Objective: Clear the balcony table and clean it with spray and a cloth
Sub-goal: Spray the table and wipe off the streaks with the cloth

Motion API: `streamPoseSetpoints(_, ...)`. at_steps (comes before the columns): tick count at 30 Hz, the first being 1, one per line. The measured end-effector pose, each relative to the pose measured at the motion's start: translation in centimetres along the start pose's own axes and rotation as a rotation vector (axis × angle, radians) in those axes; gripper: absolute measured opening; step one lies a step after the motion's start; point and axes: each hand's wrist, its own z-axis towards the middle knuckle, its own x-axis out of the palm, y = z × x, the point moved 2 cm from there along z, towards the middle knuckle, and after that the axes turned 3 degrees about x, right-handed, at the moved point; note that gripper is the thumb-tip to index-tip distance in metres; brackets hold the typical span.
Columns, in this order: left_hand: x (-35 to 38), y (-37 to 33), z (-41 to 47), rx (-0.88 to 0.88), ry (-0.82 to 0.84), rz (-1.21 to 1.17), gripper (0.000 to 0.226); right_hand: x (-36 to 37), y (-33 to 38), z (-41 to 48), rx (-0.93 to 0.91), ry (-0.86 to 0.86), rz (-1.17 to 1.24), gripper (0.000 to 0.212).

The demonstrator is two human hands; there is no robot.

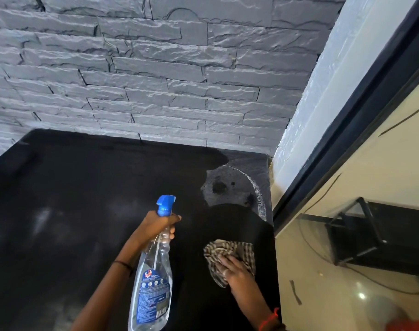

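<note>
holding the spray bottle point(153, 280) by its neck, the left hand point(156, 225) has its fingers wrapped tight just under the blue trigger head point(165, 205), with the nozzle aimed toward the far right of the table. the bottle hangs tilted above the dark table point(72, 199), its clear body near the front edge. the right hand point(234, 271) lies flat on the checked cloth point(227, 252), fingers spread and pressing down on it, not curled around it; the cloth sits bunched on the near right part of the tabletop.

most of the surface looks dark and wet. at the far right corner a dry grey patch point(230, 182) shows, with a few dark spots and a pale curved mark on it, so i'd judge that corner not yet wiped. nothing else stands on the table, so the clearing seems done.

what could go wrong: the nozzle points toward the corner beside the white wall point(323, 91) and the black frame point(371, 103), so a hard squeeze could throw mist onto them instead of the patch. the bottle is held only at the neck, and damp fingers could let it slip. the cloth lies close to the right edge; a wide sweep could push it off toward the floor point(323, 271).
</note>
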Motion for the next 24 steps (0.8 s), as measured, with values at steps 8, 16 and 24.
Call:
streamPoseSetpoints(8, -1.0, -0.6, 0.9, -0.006, -0.002, 0.005, 0.014, -6.3, -10.0, 4.1, 0.301, -0.184, 0.102, 0.041)
streamPoseSetpoints(16, -2.4, -1.6, 2.5, -0.006, -0.008, 0.028, 0.015, -5.9, -3.9, 16.3, 0.311, -0.067, 0.048, 0.040)
streamPoseSetpoints(24, -3.6, -4.4, 5.9, 0.022, -0.014, 0.005, 0.013, -0.7, 2.2, 8.7, -0.010, 0.026, -0.001, 0.042)
